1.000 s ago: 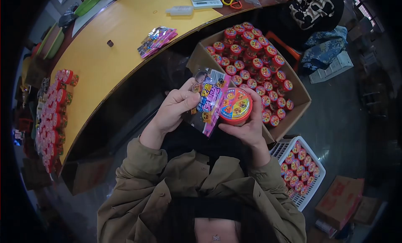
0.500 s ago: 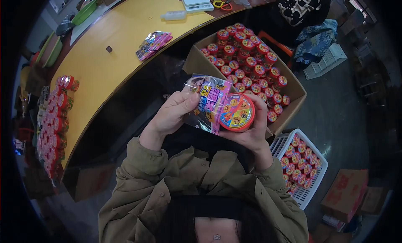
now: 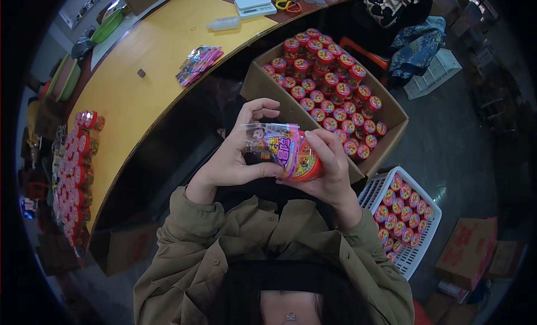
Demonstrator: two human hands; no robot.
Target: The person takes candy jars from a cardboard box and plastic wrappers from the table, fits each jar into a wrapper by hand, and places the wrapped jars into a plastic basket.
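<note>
A clear plastic sleeve (image 3: 269, 146) with pink and purple print is partly around a red-lidded jar (image 3: 309, 161), in front of my chest. My left hand (image 3: 238, 157) holds the sleeve, its thumb pressed on the lower edge and the other fingers raised and curled behind. From the right, my right hand (image 3: 330, 171) grips the jar, fingers over its top. How far the sleeve covers the jar is partly hidden by my fingers.
A cardboard box (image 3: 386, 149) of red-lidded jars stands beyond my hands, with a white basket (image 3: 429, 235) of jars at right. The yellow table (image 3: 126, 109) bears flat sleeves (image 3: 198, 65), a bottle (image 3: 224, 24), a scale (image 3: 254, 5) and wrapped jars (image 3: 78, 168). Another person (image 3: 394, 6) sits at the top.
The sleeve has gone from lying flat beside the jar's lid to sitting partly around the jar. My left fingers have opened upward, and my right fingers have moved over the jar.
</note>
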